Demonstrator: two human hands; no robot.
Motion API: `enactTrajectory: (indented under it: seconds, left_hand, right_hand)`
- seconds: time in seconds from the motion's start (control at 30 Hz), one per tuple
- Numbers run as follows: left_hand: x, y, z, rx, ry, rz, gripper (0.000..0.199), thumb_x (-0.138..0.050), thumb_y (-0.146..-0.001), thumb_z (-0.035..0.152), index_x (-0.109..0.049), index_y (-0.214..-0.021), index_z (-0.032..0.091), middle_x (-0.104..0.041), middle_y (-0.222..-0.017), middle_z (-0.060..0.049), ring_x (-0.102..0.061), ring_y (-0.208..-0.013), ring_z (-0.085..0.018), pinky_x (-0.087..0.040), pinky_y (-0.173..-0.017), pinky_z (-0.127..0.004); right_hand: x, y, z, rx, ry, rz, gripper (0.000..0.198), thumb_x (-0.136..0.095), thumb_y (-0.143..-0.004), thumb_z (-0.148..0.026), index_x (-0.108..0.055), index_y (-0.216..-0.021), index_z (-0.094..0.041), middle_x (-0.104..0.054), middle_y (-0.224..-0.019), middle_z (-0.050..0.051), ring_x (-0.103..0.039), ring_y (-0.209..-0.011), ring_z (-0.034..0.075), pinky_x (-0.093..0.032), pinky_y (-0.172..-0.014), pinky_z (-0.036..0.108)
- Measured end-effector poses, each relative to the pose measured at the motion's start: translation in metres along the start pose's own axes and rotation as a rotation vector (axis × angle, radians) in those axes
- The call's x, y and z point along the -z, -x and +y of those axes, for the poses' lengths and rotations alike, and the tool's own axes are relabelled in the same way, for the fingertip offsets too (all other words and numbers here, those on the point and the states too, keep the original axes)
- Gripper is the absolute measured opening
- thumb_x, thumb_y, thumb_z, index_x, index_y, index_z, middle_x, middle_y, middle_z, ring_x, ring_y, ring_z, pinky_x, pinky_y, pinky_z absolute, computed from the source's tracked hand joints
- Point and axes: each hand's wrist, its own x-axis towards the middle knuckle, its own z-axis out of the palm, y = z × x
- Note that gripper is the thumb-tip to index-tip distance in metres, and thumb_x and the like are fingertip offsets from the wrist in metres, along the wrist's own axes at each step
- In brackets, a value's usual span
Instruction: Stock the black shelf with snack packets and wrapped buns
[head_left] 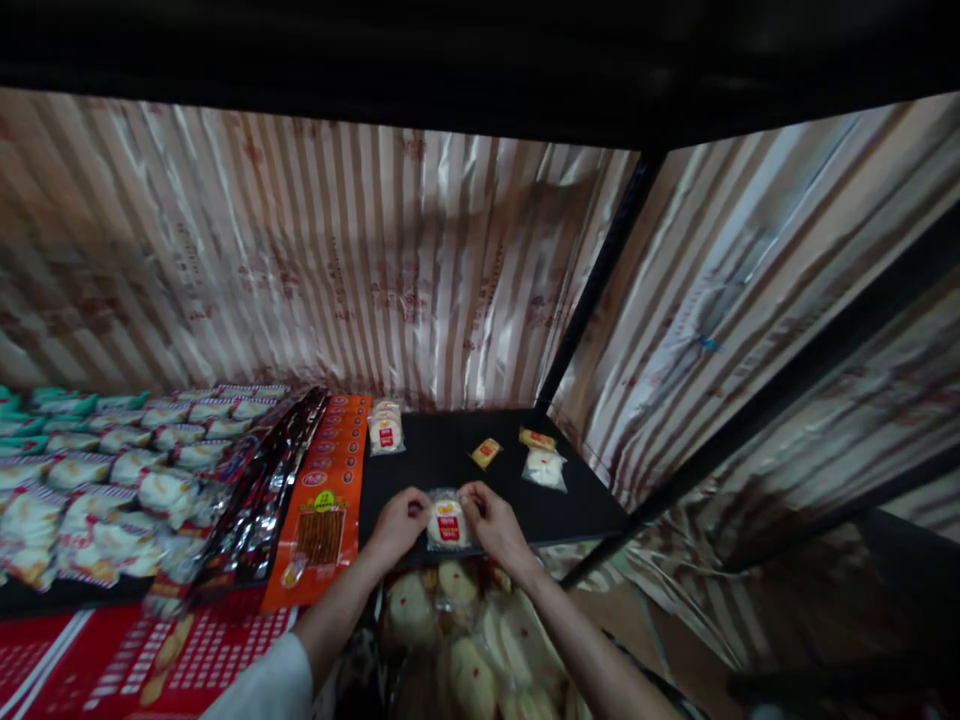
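Note:
Between my two hands, at the front edge of the dark shelf (pixel 442 450), is a clear-wrapped pale cracker pack (pixel 448 524) with a red and yellow label. My left hand (pixel 401 520) pinches its left edge. On the opposite side, the fingers of my right hand (pixel 491 520) are closed on the right edge. Behind it stands a short row of similar cracker packs (pixel 386 430). A small yellow packet (pixel 486 453) lies further back, and to its right another yellow packet (pixel 537 439) touches a white wrapped pack (pixel 544 468).
Orange snack packets (pixel 319 510) and dark glossy packets (pixel 259 490) overlap left of my hands. Many white packets (pixel 97 520) fill the shelf's left side. Below are a red basket (pixel 225 650) and bagged round pale breads (pixel 465 640). A black post (pixel 600 285) rises before a striped sheet (pixel 360 250).

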Motion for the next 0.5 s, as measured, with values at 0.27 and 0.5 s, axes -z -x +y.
enactTrajectory:
  seconds: [0.27, 0.5]
  left_hand:
    - [0.026, -0.014, -0.028, 0.138, 0.098, 0.123, 0.004, -0.054, -0.078, 0.018, -0.057, -0.08, 0.018, -0.061, -0.068, 0.004, -0.059, -0.062, -0.009, -0.044, -0.051, -0.015]
    - [0.041, -0.039, -0.045, 0.167, -0.014, 0.265, 0.01, -0.057, -0.078, 0.018, -0.06, -0.087, 0.018, -0.065, -0.07, 0.002, -0.062, -0.067, -0.011, -0.05, -0.063, -0.021]
  right_hand:
    - [-0.05, -0.026, 0.014, -0.288, -0.408, -0.106, 0.027, -0.062, -0.068, -0.037, -0.057, -0.086, -0.018, -0.057, -0.06, -0.006, -0.054, -0.054, 0.011, -0.043, -0.054, 0.022]
    - [-0.081, -0.038, 0.022, -0.29, -0.276, -0.112, 0.013, -0.063, -0.066, -0.026, -0.059, -0.076, -0.018, -0.062, -0.065, -0.003, -0.059, -0.064, 0.013, -0.046, -0.06, 0.022]
